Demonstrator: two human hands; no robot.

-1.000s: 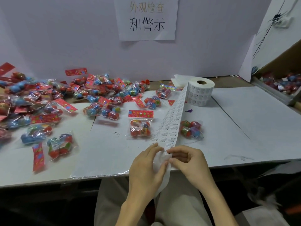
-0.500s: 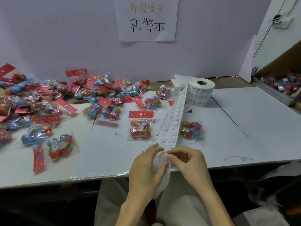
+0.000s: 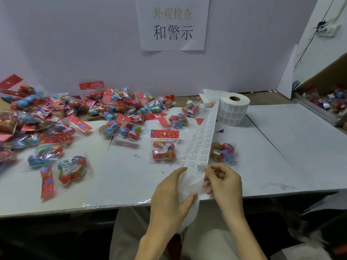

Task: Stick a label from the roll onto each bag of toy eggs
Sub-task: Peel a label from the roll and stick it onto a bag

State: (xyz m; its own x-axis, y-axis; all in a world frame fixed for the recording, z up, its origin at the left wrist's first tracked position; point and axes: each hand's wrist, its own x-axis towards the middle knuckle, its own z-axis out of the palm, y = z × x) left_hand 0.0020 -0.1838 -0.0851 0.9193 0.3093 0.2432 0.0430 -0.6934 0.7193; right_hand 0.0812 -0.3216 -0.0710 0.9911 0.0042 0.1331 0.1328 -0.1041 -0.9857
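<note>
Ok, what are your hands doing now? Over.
Left hand holds label strip. Right hand pinches a label. Bag lies ahead, path clear.

1. Your roll (image 3: pixel 234 109) of white labels stands on end at the back, right of centre.
2. Its strip (image 3: pixel 201 143) runs toward you, tilted up on edge. Your left hand (image 3: pixel 169 196) grips its bare end and your right hand (image 3: pixel 225 181) pinches its edge.
3. One bag (image 3: pixel 164 147) with a red header lies flat just left of the strip. A second bag (image 3: pixel 222 152) lies just right of it.
4. A heap (image 3: pixel 56 119) of bags covers the left.
</note>
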